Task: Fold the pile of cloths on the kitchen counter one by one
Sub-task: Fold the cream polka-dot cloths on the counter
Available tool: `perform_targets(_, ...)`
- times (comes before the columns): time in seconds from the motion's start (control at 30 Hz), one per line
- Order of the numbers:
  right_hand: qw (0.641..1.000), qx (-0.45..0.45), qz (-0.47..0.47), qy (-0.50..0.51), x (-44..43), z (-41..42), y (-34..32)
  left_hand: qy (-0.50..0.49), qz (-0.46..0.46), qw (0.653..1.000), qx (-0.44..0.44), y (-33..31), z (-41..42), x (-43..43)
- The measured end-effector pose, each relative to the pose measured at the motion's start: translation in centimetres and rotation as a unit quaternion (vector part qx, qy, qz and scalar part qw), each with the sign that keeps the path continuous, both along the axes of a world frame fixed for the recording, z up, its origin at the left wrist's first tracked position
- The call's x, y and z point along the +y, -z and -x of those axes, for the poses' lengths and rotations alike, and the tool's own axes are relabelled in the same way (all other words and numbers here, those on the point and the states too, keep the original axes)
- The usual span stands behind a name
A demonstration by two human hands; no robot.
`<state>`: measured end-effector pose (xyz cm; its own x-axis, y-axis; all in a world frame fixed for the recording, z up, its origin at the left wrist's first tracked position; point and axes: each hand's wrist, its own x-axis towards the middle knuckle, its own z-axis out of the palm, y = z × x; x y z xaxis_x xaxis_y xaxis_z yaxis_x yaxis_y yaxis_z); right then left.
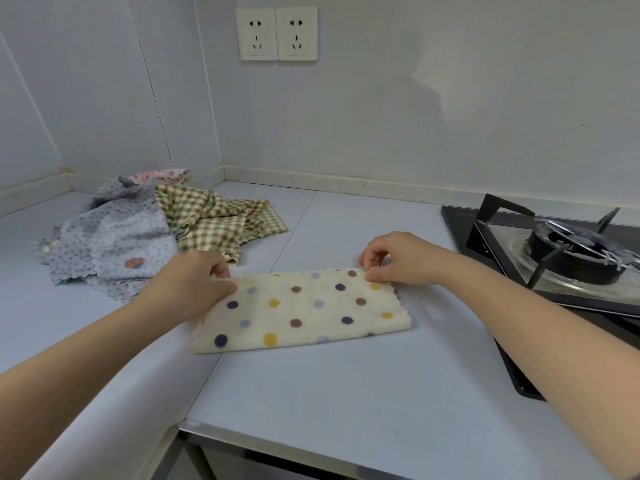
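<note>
A cream cloth with coloured dots lies folded in half on the counter, its wavy edges lined up along the far side. My left hand pinches the far left corner of it. My right hand pinches the far right corner. Behind and to the left is the pile: a grey dotted cloth, a green checked cloth and a pink dotted cloth at the back, all crumpled and overlapping.
A black gas hob with a burner and pan support sits at the right, close to my right forearm. Two wall sockets are on the back wall. The counter's front edge runs below the cloth.
</note>
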<state>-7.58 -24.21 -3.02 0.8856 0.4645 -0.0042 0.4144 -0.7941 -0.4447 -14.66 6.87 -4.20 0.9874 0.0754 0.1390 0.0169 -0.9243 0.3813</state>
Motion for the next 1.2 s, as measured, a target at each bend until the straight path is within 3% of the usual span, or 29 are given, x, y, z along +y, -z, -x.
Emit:
perform_targets(0.13, 1.0, 0.001, 0.009, 0.002, -0.2, -0.1, 0.1, 0.037, 0.045, 0.995, -0.083, -0.8, 1.1, -0.2)
perform_targets(0.27, 1.0, 0.019, -0.017, 0.011, -0.5, 0.1, -0.2, 0.136, 0.022, 0.976, -0.167, -2.6, 2.4, 0.3)
perform_targets(0.47, 0.991, 0.123, -0.056, -0.017, -0.9, 1.3, -0.7, 0.242, -0.038, 0.941, -0.232, -4.7, 3.6, 0.9)
perform_targets(0.67, 0.994, 0.087, -0.013, -0.059, 0.3, 2.0, -0.3, 0.298, -0.069, 0.91, -0.281, -6.1, 4.8, 0.7)
perform_targets(0.87, 0.997, 0.053, -0.027, -0.054, 1.6, 3.0, 0.0, 0.3, -0.092, 0.903, -0.292, -6.7, 4.9, 1.4)
perform_targets(1.03, 0.996, 0.077, -0.022, -0.038, 1.1, 3.7, -0.3, 0.293, -0.106, 0.907, -0.284, -6.7, 5.5, 1.7)
perform_targets(1.2, 0.98, 0.043, -0.195, 0.011, -1.4, 4.4, -2.1, 0.236, -0.088, 0.928, -0.276, -6.5, 5.7, 2.0)
